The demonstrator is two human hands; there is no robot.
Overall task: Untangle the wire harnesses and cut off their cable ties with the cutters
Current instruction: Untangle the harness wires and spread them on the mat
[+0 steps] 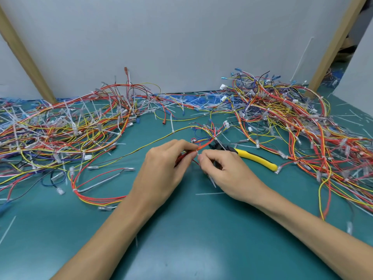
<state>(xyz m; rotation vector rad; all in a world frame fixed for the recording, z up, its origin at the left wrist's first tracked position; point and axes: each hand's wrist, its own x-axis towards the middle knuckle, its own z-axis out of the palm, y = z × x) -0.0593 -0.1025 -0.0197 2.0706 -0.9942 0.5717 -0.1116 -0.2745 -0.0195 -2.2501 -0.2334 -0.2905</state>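
Red and yellow wires form a thin harness (203,145) lying mid-scene on the green mat (181,229). The left hand (163,168) pinches it between thumb and forefinger. The right hand (228,170), fingers curled, pinches its white plastic cable tie (213,181) just beside. Yellow-handled cutters (256,158) lie on the mat, right of that hand. Tangled harness heaps sit at the left (60,128) and right (292,118).

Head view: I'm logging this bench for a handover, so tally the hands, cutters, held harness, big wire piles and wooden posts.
Hands: 2 (left hand, right hand)
Yellow-handled cutters: 1
Harness held in the hands: 1
Big wire piles: 2 (left pile, right pile)
Wooden posts: 2 (left post, right post)
Total: 8
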